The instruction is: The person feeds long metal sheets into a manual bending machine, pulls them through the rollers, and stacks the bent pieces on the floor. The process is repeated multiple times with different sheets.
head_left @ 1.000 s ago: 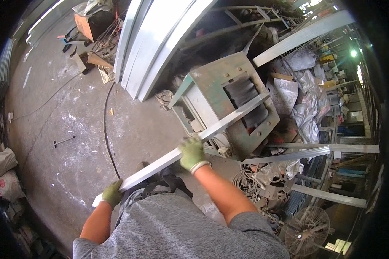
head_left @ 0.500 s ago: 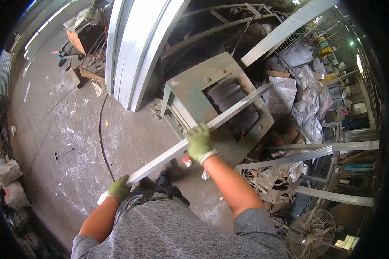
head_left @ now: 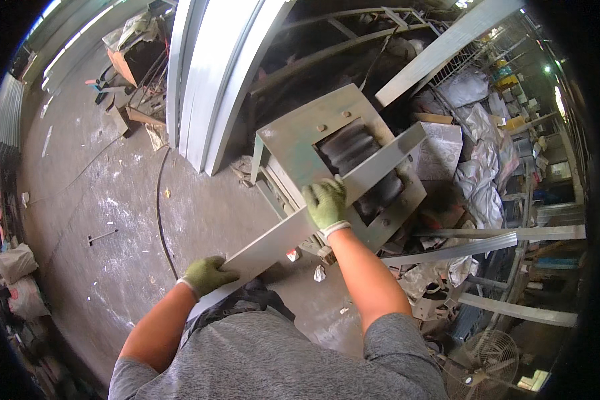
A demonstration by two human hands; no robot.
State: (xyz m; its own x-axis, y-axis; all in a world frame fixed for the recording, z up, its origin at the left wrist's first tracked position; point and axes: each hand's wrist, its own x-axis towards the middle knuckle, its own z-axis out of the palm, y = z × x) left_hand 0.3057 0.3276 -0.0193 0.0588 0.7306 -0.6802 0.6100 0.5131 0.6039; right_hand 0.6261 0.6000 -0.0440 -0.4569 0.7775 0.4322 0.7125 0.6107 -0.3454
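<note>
A long, flat silver-grey metal profile runs slantwise in front of me, from my waist up to the right. My gloved left hand is closed around its near part, thumb on the broad face. Farther along, my gloved right hand grips its far edge, knuckles up. The far end of the profile lies over the dark strip-covered opening of a boxy, worn grey-green machine. Whether it touches the machine I cannot tell. Both gloves are pale green, and the fingers under the profile are hidden.
Tall white metal profiles stand behind the machine's left side. A black cable and a small T-shaped tool lie on the floor. At right are metal bars, crumpled silver sheeting and a caged fan.
The metal profile has turned about its length, so a wider face now shows. My left hand has shifted right and slightly up; my right hand has moved slightly right and up.
</note>
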